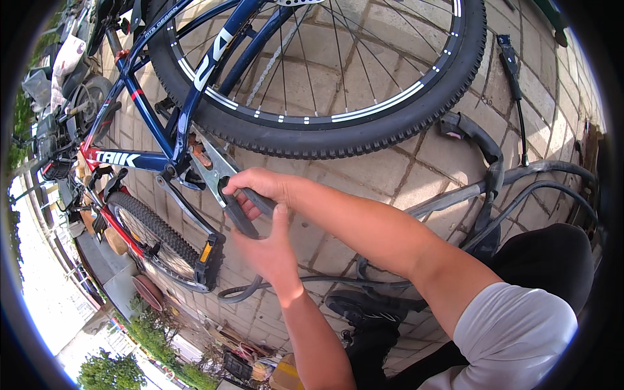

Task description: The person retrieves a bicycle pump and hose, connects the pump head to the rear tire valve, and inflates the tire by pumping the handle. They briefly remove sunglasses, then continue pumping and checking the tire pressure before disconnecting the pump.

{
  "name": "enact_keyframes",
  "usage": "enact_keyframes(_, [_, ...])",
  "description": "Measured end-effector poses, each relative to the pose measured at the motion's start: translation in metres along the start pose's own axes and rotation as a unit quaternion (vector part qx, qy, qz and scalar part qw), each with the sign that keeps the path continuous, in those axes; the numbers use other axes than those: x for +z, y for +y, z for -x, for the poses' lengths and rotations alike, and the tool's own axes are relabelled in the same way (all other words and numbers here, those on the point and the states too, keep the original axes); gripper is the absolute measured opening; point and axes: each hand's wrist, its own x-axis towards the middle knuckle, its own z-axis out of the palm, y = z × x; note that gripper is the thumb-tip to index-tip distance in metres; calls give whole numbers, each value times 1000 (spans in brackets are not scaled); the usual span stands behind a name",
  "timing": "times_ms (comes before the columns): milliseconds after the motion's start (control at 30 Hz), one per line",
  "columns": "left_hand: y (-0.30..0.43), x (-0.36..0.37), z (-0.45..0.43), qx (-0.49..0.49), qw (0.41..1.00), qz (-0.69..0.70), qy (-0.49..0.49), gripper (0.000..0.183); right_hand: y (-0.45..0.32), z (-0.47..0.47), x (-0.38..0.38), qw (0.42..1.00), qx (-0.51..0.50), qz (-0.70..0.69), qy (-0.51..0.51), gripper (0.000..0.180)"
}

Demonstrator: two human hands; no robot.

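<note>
My right hand point(258, 190) holds a large metal spring clamp point(214, 170) by its dark, covered handles. The clamp's jaws, with copper-coloured inserts, point up and left beside the blue tube of a bicycle frame point(146, 161). Just below, my left hand point(270, 248) is spread, its thumb raised and slightly blurred. Its fingers are around the handle ends; whether they touch them I cannot tell. A bicycle wheel point(317, 131) with a knobbly black tyre lies across the top of the view, and the crank and pedal point(209, 258) are left of my hands.
Black rubber tubing point(492, 180) loops over the paving to the right. A kickstand point(514, 83) lies above it. The second wheel point(146, 234) is at the left, near several parked vehicles point(63, 97). My shoe point(360, 307) rests below, and a cardboard box point(287, 373) stands at the bottom.
</note>
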Motion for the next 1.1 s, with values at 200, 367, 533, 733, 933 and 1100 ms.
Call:
enact_keyframes(200, [4,13,1,-12,998,-48,27,64,-17,1,-8,998,61,27,-21,41])
enact_keyframes(367, [0,8,-4,33,999,8,20,61,-7,16,0,998,20,-45,-39,44])
enact_keyframes(533, [-2,1,-5,14,1000,-21,7,64,19,41,1,984,0,-156,-83,21])
enact_keyframes(733, [6,1,0,2,1000,2,6,66,10,37,1,994,-23,-98,-49,20])
enact_keyframes(933, [7,11,-8,-39,999,-24,1,65,0,32,-6,998,1,-43,-42,18])
enact_keyframes(1100, [-4,-2,-12,-3,999,-3,-36,65,6,22,-9,999,-18,-11,-41,25])
